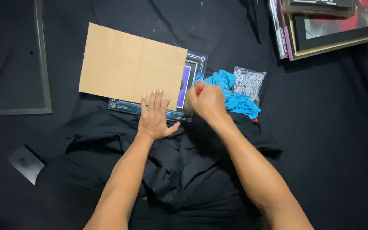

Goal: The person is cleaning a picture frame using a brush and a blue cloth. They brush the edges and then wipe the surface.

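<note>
Plain tan cardboard sheet (130,66) is covering a dark blue frame (192,87) showing gold ornamental edging and a purple inner panel. Bright turquoise cloth (235,96) is lying beside a clear bag (249,83) of whitish pieces. Black fabric (320,140) is underlying everything.

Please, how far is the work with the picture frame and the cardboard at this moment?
Done: the brown cardboard sheet lies over the dark blue ornamented picture frame, but crooked, leaving its right edge showing. In hand: the left hand presses flat on the cardboard's near edge; the right hand is fisted around something with a red tip, blurred. Left: the cardboard is not aligned with the frame.
</note>
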